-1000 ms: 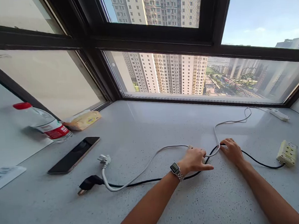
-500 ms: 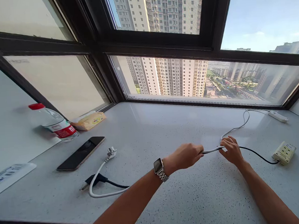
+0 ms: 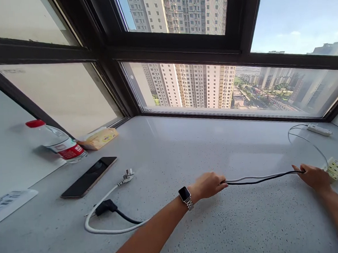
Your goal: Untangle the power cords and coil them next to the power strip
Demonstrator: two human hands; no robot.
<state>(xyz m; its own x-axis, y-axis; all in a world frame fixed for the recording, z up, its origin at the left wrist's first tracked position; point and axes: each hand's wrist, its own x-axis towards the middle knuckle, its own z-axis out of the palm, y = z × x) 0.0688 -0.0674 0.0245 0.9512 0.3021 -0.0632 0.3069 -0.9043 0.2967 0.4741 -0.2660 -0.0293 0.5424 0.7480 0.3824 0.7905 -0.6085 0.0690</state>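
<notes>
The left hand (image 3: 208,185) is closed around two cables at once, a white cable (image 3: 246,178) and a black cable (image 3: 264,179), with the fingers curled over them just above the counter (image 3: 187,148). The right hand (image 3: 313,176) is also closed on the same pair, pinching them near its fingertips. Between the two hands both cables run side by side, pulled nearly straight and lifted a little off the surface, the white one just above the black one.

Behind the left hand the cables pass under the forearm and come out on the far side of it. The black one ends in a black plug (image 3: 103,207) lying flat, and the white one swings round it in a loop to a white plug (image 3: 127,175) a little farther back. Past the right hand, the white cable arcs up and back toward a white power strip (image 3: 319,129) near the window (image 3: 226,88), while a cream socket block (image 3: 336,168) sits just beside the right hand's knuckles.

A wristwatch (image 3: 185,196) is on the left wrist. Well apart to the left lie a dark phone (image 3: 89,177), a water bottle (image 3: 57,143) with a red cap, and a yellow packet (image 3: 101,137) by the corner of the frame.
</notes>
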